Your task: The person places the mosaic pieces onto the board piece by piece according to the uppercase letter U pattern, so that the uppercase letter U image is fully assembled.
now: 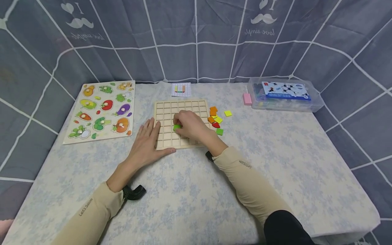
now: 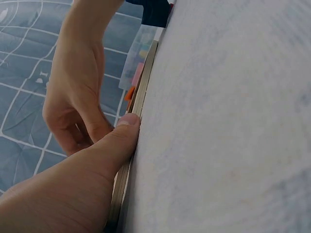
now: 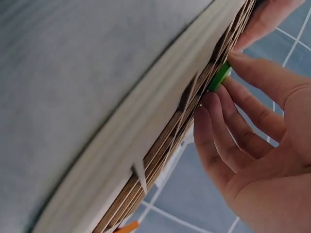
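Note:
A square wooden grid board [image 1: 196,107] lies flat on the table. My right hand [image 1: 191,126] is over its middle, pinching a small green square tile [image 1: 177,127] between thumb and fingers. In the right wrist view the green tile [image 3: 219,76] stands on edge at the grid, with the thumb on one side and fingertips on the other. My left hand [image 1: 146,143] rests at the board's left side with its fingers straight. Its thumb [image 2: 119,136] lies along the near edge. The right hand hides part of the grid.
Loose orange tiles [image 1: 213,109], yellow tiles [image 1: 228,113], a red piece [image 1: 215,125] and another green tile [image 1: 219,131] lie right of the board. Behind it is a pattern card [image 1: 185,92]. A vegetable puzzle [image 1: 104,124] lies left; a pink block [image 1: 247,99] and clear box [image 1: 316,102] stand right.

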Action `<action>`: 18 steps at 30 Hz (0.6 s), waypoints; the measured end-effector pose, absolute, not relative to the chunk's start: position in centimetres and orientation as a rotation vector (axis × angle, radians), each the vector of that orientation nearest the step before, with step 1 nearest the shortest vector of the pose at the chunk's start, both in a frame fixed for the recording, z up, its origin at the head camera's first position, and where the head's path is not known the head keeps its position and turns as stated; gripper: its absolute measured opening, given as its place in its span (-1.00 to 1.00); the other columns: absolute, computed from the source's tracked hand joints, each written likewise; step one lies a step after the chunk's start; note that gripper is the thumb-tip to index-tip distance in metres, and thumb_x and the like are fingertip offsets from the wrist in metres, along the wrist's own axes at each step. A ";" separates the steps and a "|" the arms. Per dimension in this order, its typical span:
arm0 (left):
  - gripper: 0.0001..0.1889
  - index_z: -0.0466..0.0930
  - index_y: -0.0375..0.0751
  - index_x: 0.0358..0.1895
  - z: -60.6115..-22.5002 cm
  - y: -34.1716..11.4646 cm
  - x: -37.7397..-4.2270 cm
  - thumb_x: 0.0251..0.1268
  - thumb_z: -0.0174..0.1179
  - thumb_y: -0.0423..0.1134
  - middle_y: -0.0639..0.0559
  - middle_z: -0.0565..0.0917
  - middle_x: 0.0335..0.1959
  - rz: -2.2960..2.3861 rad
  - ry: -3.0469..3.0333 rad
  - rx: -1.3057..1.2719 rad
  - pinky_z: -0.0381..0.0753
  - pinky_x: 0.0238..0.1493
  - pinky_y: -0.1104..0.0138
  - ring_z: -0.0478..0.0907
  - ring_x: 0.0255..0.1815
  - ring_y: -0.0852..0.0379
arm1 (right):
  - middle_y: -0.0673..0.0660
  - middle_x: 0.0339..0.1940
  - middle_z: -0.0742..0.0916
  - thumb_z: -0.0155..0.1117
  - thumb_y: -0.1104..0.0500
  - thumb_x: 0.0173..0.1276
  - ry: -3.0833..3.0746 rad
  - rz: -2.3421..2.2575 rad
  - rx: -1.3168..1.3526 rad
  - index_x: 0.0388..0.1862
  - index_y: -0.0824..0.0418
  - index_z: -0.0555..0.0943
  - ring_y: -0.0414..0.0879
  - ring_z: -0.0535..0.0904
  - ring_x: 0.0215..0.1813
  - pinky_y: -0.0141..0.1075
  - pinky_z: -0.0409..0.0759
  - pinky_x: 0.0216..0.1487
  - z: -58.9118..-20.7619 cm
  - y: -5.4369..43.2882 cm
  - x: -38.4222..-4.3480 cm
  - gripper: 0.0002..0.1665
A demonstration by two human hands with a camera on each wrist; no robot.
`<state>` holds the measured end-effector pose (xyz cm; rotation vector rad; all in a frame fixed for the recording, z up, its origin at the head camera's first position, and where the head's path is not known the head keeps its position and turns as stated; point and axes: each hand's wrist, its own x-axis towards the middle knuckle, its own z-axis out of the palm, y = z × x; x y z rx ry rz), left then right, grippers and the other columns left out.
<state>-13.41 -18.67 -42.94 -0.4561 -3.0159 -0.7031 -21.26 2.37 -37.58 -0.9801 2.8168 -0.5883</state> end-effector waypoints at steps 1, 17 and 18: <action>0.27 -0.06 -0.37 0.71 -42.9 -18.7 -13.4 0.20 0.38 0.39 -0.40 -0.14 0.73 -0.698 -3.018 -0.456 -0.25 0.74 -0.15 -0.25 0.77 -0.31 | 0.09 -0.18 0.72 0.46 0.23 0.41 2.820 -0.590 -0.983 -0.08 0.21 0.74 -0.08 0.60 -0.14 -0.28 0.62 -0.10 -37.6 2.2 -21.3 -0.85; 0.26 -0.02 -0.38 0.70 -43.1 -18.5 -13.3 0.20 0.38 0.39 -0.40 -0.12 0.73 -0.676 -2.995 -0.468 -0.22 0.74 -0.16 -0.23 0.77 -0.30 | 0.09 -0.14 0.78 0.56 0.17 0.37 2.785 -0.622 -1.007 -0.05 0.21 0.80 -0.10 0.66 -0.08 -0.30 0.67 0.02 -37.6 1.3 -21.4 -0.77; 0.26 -0.02 -0.38 0.70 -43.1 -18.6 -13.3 0.20 0.38 0.40 -0.40 -0.12 0.73 -0.673 -2.997 -0.468 -0.22 0.74 -0.17 -0.23 0.77 -0.31 | 0.09 -0.14 0.79 0.56 0.17 0.36 2.783 -0.622 -1.006 -0.04 0.21 0.80 -0.10 0.67 -0.08 -0.29 0.67 0.02 -37.6 1.3 -21.5 -0.77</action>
